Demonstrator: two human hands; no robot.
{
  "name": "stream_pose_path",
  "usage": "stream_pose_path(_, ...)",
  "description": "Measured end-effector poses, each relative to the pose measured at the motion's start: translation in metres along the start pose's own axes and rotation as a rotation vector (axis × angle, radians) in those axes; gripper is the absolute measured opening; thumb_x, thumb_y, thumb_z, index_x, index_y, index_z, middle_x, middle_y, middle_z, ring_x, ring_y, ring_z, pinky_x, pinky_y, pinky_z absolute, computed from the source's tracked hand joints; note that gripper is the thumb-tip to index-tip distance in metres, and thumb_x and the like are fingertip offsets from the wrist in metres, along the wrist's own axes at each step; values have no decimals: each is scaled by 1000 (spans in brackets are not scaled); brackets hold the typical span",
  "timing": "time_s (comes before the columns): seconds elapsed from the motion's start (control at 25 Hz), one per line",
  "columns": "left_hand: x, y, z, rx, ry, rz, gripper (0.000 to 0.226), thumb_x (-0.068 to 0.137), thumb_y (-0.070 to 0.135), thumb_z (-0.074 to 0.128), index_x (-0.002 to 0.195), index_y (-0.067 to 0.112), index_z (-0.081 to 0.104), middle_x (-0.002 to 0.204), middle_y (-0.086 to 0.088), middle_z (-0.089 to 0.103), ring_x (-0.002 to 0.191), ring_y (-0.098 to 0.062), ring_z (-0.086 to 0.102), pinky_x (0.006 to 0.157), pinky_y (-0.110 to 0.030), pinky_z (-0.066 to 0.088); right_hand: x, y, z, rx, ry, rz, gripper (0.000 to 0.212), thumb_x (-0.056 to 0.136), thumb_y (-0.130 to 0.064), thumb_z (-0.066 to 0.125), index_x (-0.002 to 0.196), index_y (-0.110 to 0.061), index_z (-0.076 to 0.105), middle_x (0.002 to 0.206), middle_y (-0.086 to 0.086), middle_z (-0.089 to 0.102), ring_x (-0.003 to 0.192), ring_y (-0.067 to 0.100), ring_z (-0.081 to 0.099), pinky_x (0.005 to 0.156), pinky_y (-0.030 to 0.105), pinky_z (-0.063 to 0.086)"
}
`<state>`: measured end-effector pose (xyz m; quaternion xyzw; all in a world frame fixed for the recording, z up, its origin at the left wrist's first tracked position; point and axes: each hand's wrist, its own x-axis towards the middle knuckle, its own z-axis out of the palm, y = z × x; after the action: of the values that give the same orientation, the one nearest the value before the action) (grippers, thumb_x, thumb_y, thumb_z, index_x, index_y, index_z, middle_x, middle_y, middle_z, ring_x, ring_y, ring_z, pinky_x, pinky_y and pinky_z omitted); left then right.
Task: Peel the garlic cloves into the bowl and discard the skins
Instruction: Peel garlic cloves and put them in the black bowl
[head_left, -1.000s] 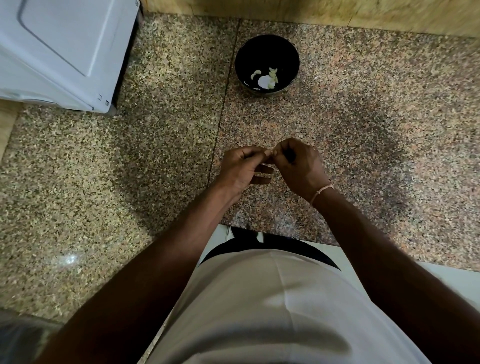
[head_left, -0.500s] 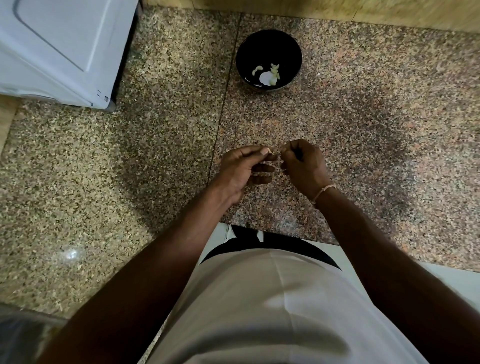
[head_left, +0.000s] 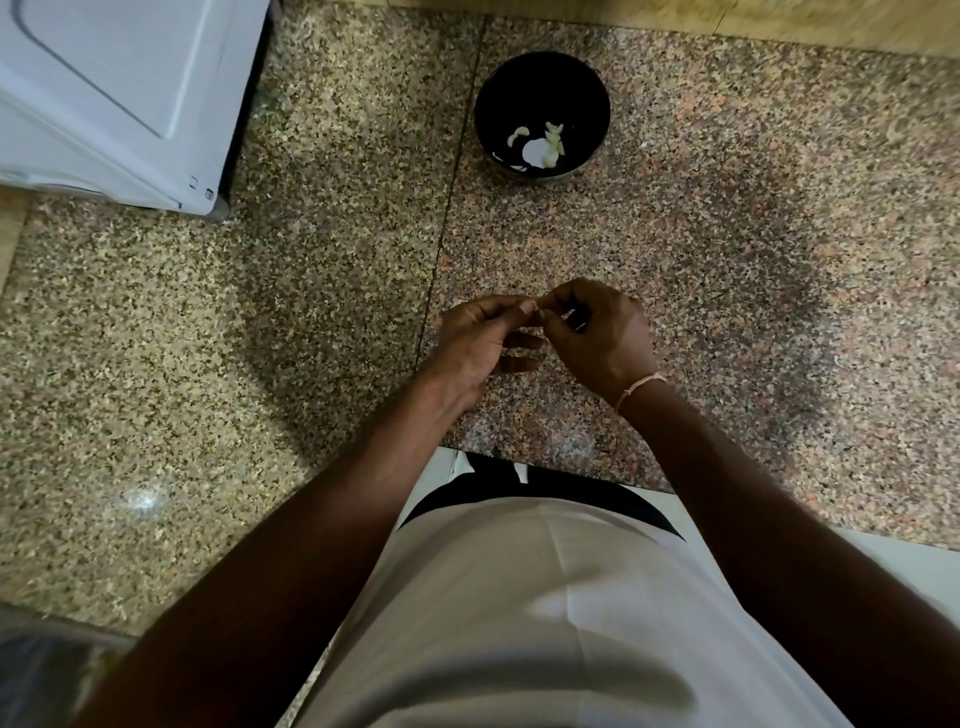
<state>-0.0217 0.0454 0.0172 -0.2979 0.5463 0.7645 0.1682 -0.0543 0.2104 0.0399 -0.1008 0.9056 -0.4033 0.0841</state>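
Both our hands meet above the speckled granite table (head_left: 727, 270), fingertips together. Our left hand (head_left: 480, 343) and right hand (head_left: 602, 332) each pinch one small garlic clove (head_left: 540, 310), mostly hidden between the fingers. Well beyond them sits the black bowl (head_left: 592, 98), holding pale peeled cloves (head_left: 551, 141). A white appliance (head_left: 114, 98) stands far left.

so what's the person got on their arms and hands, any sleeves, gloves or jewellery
Both forearms are bare as far as the view shows, with no sleeves reaching them and no gloves. The left hand shows no rings or bands. The right hand has a thin pale thread bracelet tied round the wrist. No watch shows on either wrist. The torso wears a white top.
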Motion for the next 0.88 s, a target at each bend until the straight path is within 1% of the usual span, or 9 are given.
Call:
stream_pose_path(0.12,-1,-1,0,-12,-8,-12,7,95,18,77,92,20,83,97,-13,80,75,-24,77,57,-35,63,1,-1,1,-11,2,8,10,93,-27,69,93,-18,74,81,-4,72,70,12,66,61,31,56)
stream_pose_path(0.24,-1,-1,0,-13,-14,-18,6,95,20,77,97,20,83,98,-12,80,75,-23,76,57,-34,62,3,-1,3,-24,-36,17,11,95,-24,63,91,-15,69,80,0,69,70,19,65,61,40,57)
stream_pose_path(0.36,1,1,-2,-35,-4,-36,12,94,19,78,104,14,80,102,-13,80,76,-23,76,60,-36,63,4,1,5,19,-54,30,11,99,-22,62,94,-14,68,82,0,69,71,19,64,62,36,54)
stream_pose_path(0.48,1,4,-3,-64,-2,-63,16,94,16,77,109,12,78,104,-13,80,77,-21,76,58,-33,61,6,3,7,119,-67,89,13,101,-22,62,96,-13,69,81,0,70,69,15,63,58,29,47)
stream_pose_path(0.56,1,4,-4,-81,-3,-71,17,94,15,76,111,13,78,105,-12,80,78,-20,76,58,-32,61,7,3,7,161,-76,122,14,101,-23,62,95,-13,69,79,2,70,68,20,64,57,32,48)
stream_pose_path(0.68,2,4,-5,-86,-8,-66,15,94,14,76,109,15,80,106,-12,80,79,-19,77,57,-31,61,10,4,7,214,-81,164,15,102,-23,61,96,-12,68,81,8,71,73,31,68,63,44,56)
stream_pose_path(0.76,3,3,-7,-57,-3,-53,15,94,12,76,109,14,80,107,-13,80,79,-20,77,56,-31,61,10,6,8,233,-79,194,16,103,-23,60,98,-9,67,83,12,71,76,35,69,66,48,59)
stream_pose_path(0.8,3,3,-9,-42,0,-45,16,94,11,76,110,12,79,107,-13,80,79,-19,76,56,-31,61,10,7,9,227,-81,201,17,104,-23,59,98,-9,67,83,12,71,76,36,69,66,47,58)
stream_pose_path(0.88,2,2,-11,-16,7,-28,18,94,9,75,112,9,77,107,-14,79,76,-19,76,54,-31,61,10,11,11,185,-77,195,19,104,-23,58,96,-9,66,81,11,71,74,32,68,62,40,54)
